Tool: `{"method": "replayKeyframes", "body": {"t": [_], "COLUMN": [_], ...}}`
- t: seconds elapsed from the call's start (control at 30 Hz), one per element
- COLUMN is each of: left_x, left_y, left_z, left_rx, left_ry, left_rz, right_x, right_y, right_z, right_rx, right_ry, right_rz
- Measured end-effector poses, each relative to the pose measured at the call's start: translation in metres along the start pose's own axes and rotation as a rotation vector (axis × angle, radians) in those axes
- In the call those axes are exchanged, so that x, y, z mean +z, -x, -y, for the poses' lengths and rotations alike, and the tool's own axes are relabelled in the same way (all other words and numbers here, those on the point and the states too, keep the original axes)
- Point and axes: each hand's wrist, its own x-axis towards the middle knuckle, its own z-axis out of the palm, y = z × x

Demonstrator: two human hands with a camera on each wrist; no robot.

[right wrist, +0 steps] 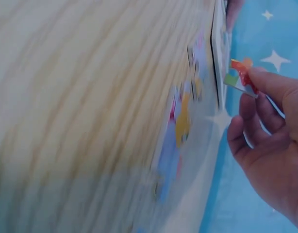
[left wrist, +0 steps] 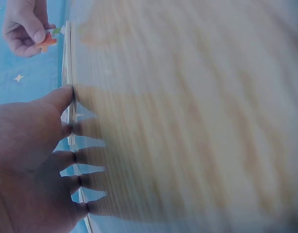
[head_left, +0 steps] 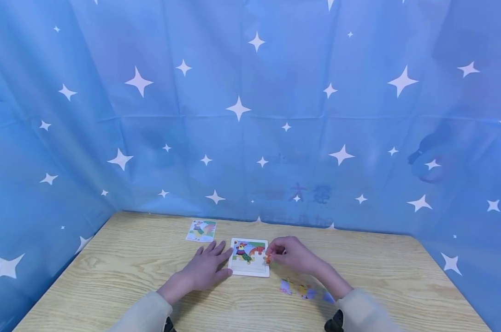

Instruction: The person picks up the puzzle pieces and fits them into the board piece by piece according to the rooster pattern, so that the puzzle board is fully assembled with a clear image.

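A white puzzle tray (head_left: 250,271) lies on the wooden table (head_left: 130,272), with a colourful bird picture partly filled in. My left hand (head_left: 206,265) rests flat on the table, fingers straight, touching the tray's left edge (left wrist: 67,97). My right hand (head_left: 289,252) is at the tray's right edge and pinches a small orange and green puzzle piece (head_left: 268,258) between thumb and fingers; the same piece (right wrist: 241,77) shows in the right wrist view and again, as a puzzle piece (left wrist: 46,41), in the left wrist view.
A reference card (head_left: 201,230) with the same picture lies behind the tray to the left. Several loose puzzle pieces (head_left: 302,289) lie on the table near my right forearm. Blue star-patterned cloth (head_left: 250,115) walls the table on three sides.
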Motion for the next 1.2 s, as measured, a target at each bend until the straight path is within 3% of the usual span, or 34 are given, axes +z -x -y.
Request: {"method": "replayKeyframes", "body": {"t": [0.43,0.87,1.2], "left_x": [0.003,0.003,-0.01], "left_y": [-0.003,-0.001,0.004], "left_z": [0.002,0.002,-0.011], "left_rx": [0.007,0.014,-0.006], "left_ry": [-0.04,-0.035,-0.025], "left_rz": [-0.015,-0.006,0.021], "right_x": [0.018,0.023,0.022], "right_y": [-0.021,-0.033,-0.034], "right_z": [0.004,0.003,0.003], "right_rx": [0.039,0.01,0.029], "right_ry": [0.042,0.032,0.059], "right_rz": [-0.029,-0.001,0.004]}}
